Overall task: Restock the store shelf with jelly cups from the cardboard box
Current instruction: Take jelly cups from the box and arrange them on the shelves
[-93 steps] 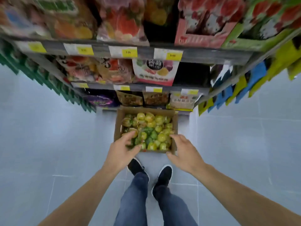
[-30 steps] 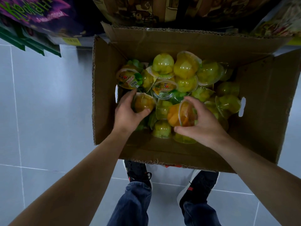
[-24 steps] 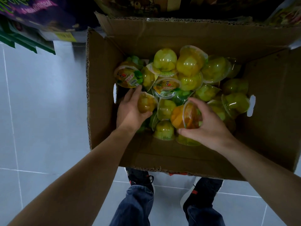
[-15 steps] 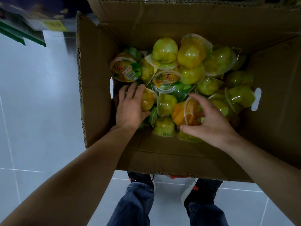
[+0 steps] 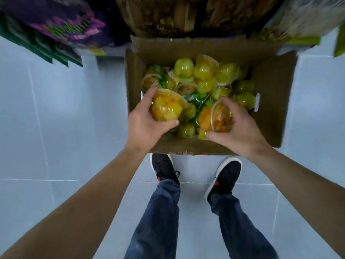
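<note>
An open cardboard box [image 5: 270, 101] stands on the floor, filled with several clear jelly cups [image 5: 203, 71], mostly yellow-green. My left hand [image 5: 143, 126] grips a yellow jelly cup [image 5: 167, 107] lifted above the pile at the box's left side. My right hand [image 5: 240, 129] curls round an orange jelly cup [image 5: 216, 118] lying on its side near the box's front wall.
The bottom store shelf sits just beyond the box, holding a purple snack bag [image 5: 74, 28] on the left and brown packs [image 5: 177, 14] in the middle. Grey floor tiles [image 5: 56, 128] spread on both sides. My feet in black shoes [image 5: 164, 169] stand right behind the box.
My left hand has closed round the yellow cup and raised it out of the pile. My right hand keeps its hold on the orange cup. The camera has pulled back from the box.
</note>
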